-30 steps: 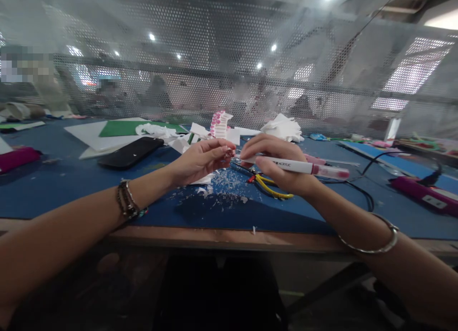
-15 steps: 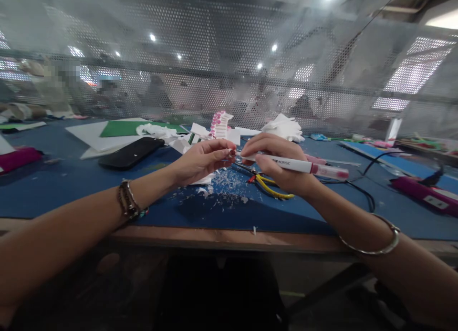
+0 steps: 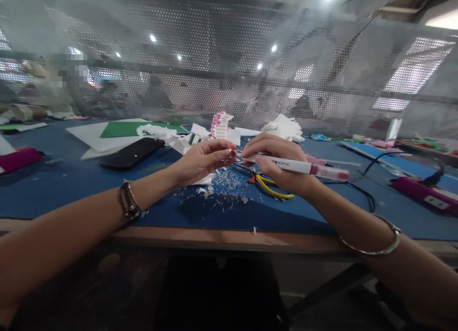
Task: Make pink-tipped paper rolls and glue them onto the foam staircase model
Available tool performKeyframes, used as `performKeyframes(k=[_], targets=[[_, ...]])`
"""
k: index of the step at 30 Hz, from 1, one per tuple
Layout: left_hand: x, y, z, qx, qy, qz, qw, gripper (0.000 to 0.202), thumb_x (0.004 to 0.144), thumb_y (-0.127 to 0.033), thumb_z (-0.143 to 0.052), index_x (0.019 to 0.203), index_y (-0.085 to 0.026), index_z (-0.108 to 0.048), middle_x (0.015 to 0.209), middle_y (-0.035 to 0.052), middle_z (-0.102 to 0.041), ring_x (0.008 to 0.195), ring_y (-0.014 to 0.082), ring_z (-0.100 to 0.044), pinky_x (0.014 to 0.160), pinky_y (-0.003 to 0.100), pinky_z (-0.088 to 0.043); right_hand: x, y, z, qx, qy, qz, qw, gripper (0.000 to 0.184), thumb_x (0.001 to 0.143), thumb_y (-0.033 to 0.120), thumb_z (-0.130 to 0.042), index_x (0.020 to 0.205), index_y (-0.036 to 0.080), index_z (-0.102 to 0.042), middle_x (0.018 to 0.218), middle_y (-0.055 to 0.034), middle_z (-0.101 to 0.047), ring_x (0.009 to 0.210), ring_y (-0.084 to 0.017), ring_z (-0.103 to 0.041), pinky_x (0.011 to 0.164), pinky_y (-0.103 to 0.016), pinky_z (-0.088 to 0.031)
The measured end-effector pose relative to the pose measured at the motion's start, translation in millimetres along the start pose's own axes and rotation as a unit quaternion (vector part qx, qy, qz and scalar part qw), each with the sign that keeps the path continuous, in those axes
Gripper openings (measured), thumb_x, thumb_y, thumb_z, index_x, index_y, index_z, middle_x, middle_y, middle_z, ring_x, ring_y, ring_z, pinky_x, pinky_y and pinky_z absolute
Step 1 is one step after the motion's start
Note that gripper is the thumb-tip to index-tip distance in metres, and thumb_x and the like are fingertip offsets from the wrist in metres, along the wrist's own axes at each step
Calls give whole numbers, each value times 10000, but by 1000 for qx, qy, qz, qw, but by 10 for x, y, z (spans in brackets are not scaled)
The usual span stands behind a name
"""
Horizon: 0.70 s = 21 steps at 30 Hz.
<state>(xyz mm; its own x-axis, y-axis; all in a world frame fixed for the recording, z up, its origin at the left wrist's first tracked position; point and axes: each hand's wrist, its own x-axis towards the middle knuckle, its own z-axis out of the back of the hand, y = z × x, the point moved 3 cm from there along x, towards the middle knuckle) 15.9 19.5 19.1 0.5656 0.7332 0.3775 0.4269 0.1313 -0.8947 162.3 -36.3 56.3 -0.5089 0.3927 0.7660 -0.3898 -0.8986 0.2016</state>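
Note:
Between its thumb and fingers, my left hand [image 3: 205,160] pinches a tiny white and dark-red piece [image 3: 232,153], too small to make out its kind. My right hand [image 3: 277,157] is closed around a white acrylic paint marker [image 3: 291,164] with a pink-red back end. The marker's tip points left at the small piece; whether they touch I cannot tell. Below the hands, white shavings [image 3: 229,185] lie scattered over the blue table [image 3: 150,197]. Yellow-handled pliers [image 3: 274,190] rest beneath my right hand, partly covered by it.
A black phone [image 3: 131,153] lies left of my hands, near white and green sheets [image 3: 119,129]. Behind stand a white strip with pink pieces [image 3: 221,124] and a white paper heap [image 3: 283,127]. Magenta tools [image 3: 425,193] and a black cable [image 3: 365,191] are at right.
The small piece has turned slightly in my left fingers, showing more of its dark-red face. Both hands stay in nearly the same place.

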Motion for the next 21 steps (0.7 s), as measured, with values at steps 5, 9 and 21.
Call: performKeyframes(k=[5, 9, 21], targets=[[4, 7, 4, 6, -9, 0, 1000, 84, 625, -127, -691, 698, -136, -649, 675, -17, -621, 655, 57, -553, 688, 184, -442, -6, 3, 18, -4, -7, 1, 1000, 188, 714, 100, -444, 762, 143, -620, 781, -33, -613, 726, -110, -565, 672, -268, -459], [7, -4, 3, -5, -18, -6, 1000, 99, 606, -143, -709, 685, -140, -649, 651, -21, -615, 630, 57, -547, 651, 170, -444, -14, 10, 30, 4, -18, 11, 1000, 183, 723, 101, -443, 773, 135, -615, 785, -38, -608, 720, -109, -564, 664, -265, -455], [8, -5, -6, 1, -3, 0, 1000, 105, 602, -157, -713, 685, -146, -651, 668, -23, -622, 618, 55, -550, 635, 166, -439, -7, 19, 10, -2, -12, 20, 1000, 174, 731, 112, -446, 770, 126, -614, 791, -48, -608, 737, -107, -566, 689, -262, -458]])
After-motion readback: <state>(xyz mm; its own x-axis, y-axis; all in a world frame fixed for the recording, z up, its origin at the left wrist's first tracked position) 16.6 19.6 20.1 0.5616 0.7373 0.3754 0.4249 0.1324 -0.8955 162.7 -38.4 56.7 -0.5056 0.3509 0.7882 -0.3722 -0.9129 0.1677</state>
